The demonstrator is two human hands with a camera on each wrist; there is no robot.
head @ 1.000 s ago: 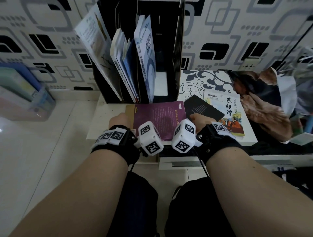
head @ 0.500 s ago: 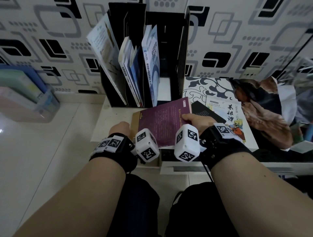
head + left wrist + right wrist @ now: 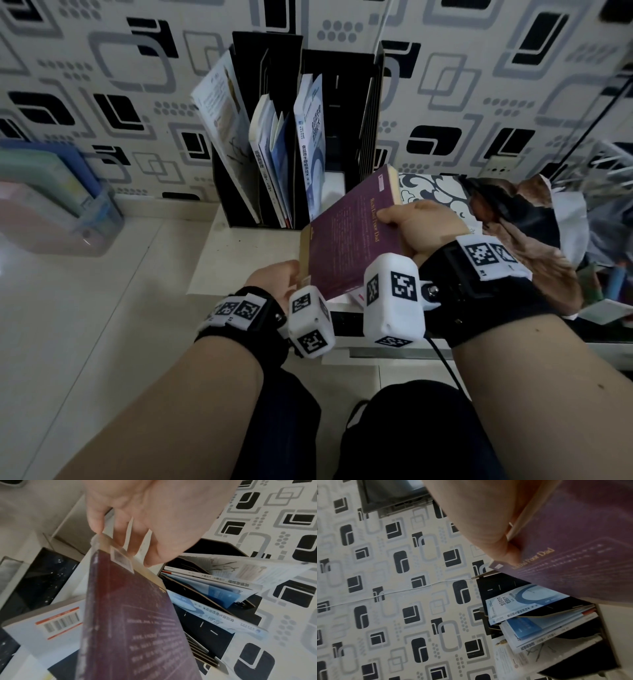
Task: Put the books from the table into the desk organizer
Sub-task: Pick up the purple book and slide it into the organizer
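Note:
A purple book (image 3: 349, 240) is lifted off the white table (image 3: 239, 250) and tilted, its far end pointing at the black desk organizer (image 3: 370, 120). My right hand (image 3: 421, 229) grips its right edge, thumb on the cover (image 3: 573, 547). My left hand (image 3: 274, 281) touches the book's near left corner (image 3: 111, 550) with fairly straight fingers (image 3: 137, 538). Several books (image 3: 308, 137) lean in the organizer's left slots; its right slot (image 3: 337, 113) holds none. A white book with a barcode (image 3: 51, 622) lies on the table under the purple one.
A black-and-white patterned book (image 3: 431, 188) lies flat to the right of the organizer. A crumpled brown and black bag (image 3: 534, 233) sits at the table's right end. A clear box of folders (image 3: 51, 212) stands on the floor to the left.
The purple book lay flat on the table; my right hand has raised its right edge and lifted it toward the organizer. My left hand has come up with the near corner.

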